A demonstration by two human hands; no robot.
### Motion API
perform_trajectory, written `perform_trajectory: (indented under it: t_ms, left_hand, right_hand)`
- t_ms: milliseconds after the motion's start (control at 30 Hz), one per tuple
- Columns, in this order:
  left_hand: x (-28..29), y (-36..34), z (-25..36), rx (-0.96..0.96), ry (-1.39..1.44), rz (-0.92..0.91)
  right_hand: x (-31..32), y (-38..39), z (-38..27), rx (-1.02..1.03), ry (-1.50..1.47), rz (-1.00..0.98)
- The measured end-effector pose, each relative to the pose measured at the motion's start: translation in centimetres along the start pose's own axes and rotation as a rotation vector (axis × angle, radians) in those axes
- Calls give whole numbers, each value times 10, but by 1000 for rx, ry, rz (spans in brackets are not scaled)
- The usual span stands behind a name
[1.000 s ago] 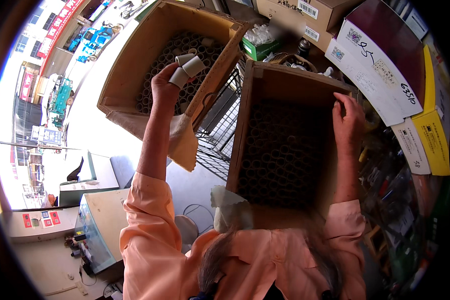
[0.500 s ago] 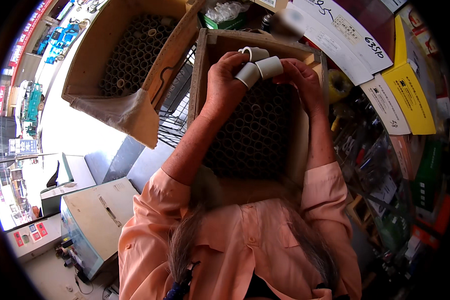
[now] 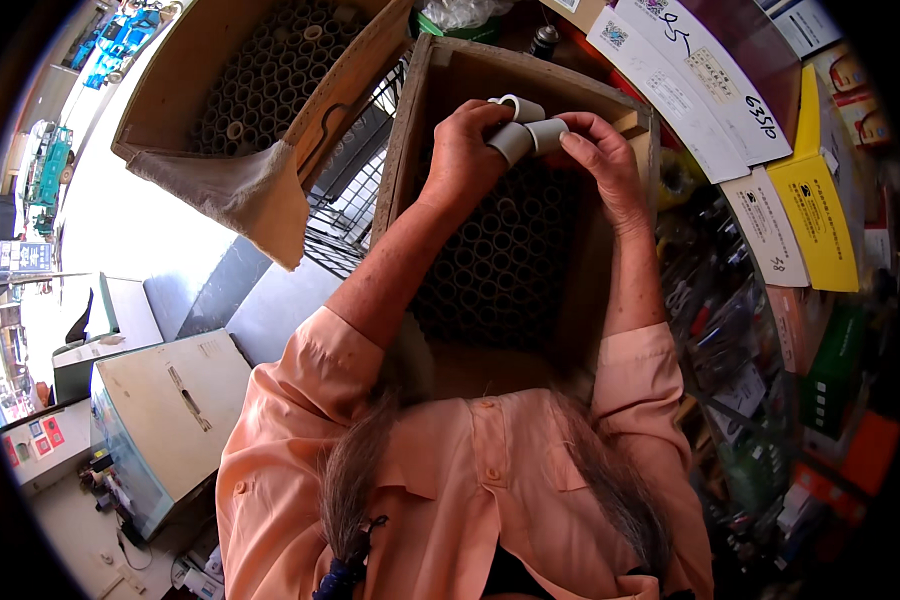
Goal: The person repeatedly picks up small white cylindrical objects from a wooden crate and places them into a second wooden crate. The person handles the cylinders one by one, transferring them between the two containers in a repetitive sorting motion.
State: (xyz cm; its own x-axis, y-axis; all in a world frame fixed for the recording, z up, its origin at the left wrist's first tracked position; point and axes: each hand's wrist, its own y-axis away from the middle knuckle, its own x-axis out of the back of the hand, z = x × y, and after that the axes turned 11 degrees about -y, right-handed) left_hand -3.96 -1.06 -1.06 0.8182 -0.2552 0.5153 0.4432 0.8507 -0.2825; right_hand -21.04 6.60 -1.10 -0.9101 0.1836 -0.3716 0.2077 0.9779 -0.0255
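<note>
A: State of the hands?

B: Both occupied. The left hand (image 3: 467, 150) is closed around a cluster of three short tubes (image 3: 511, 145), pale in colour. The right hand (image 3: 610, 168) has thumb and fingertips at the end of the rightmost one, apparently pinching it; how firmly cannot be told.

A: Position of the cluster?

B: Upper centre of the frame, over the far part of a wooden box (image 3: 398, 150). Packed tubes (image 3: 500, 240) stand on end inside that box. A second box (image 3: 355, 80), upper left, holds more, with a cloth (image 3: 260, 200) hanging at its near corner.

A: Foreseeable faults?

B: Three, in my judgement. A tube could slip, since one hand carries several and a shift of fingers might slacken the grip. A tube let go at an angle could lie tipped across the standing rows; the deep shade inside makes alignment hard to check. Knuckles could knock the far rim, given how near they work to it.

A: Labels and writing?

B: Upper right, a white carton (image 3: 670, 120) bears large handwritten figures, a printed panel and a square code. The yellow box (image 3: 815, 230) beside it carries black print, too small to read reliably. No marking is visible on the held tubes.
</note>
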Motion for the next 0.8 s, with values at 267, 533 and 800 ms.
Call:
perform_trajectory:
  t_ms: [267,533,800]
  left_hand:
    - [-3,-9,-15,210,326,38]
    - [1,-13,-14,197,282,45]
    - [-5,-14,-23,180,323,52]
  right_hand:
    - [4,-2,-1,-42,-107,157]
    - [31,-19,71,-106,1273,181]
    - [38,-15,125,-186,1528,182]
